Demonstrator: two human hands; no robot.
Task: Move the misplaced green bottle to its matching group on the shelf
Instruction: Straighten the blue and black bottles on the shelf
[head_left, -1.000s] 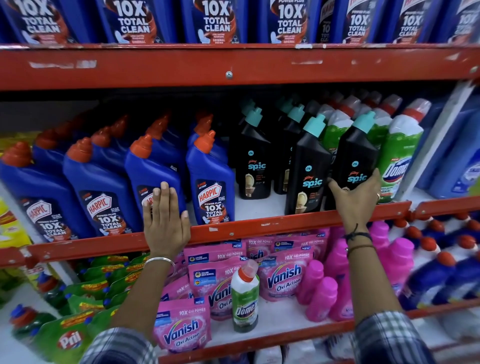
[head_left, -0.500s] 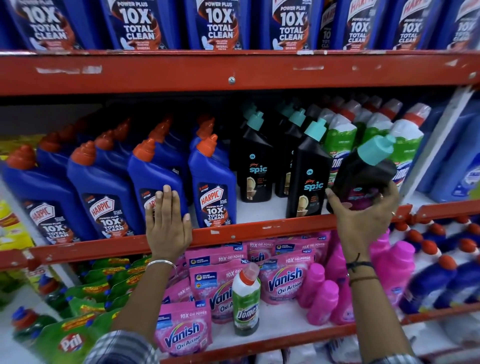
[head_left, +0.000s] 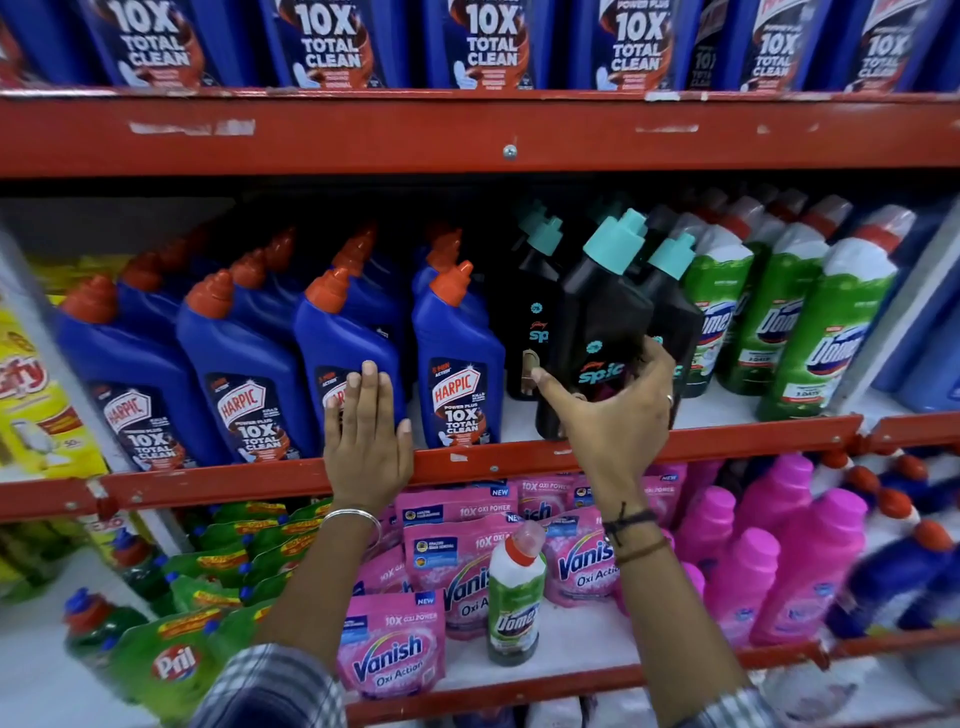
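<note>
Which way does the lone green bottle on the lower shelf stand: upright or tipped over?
Upright. The green bottle stands on its base among the pink pouches, red cap uppermost, untouched by both hands.

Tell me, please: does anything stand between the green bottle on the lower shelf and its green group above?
Yes. The red shelf rail runs between the lone green bottle and the green group. The right hand holds a black bottle.

Chipped red paint is showing bare patches on the metal shelf rail (head_left: 519, 462). The black bottle (head_left: 597, 322) and green bottle (head_left: 514, 597) are looking like smooth plastic, the pink pouches (head_left: 389, 649) glossy film, the sleeves (head_left: 270, 691) checked cloth.
</note>
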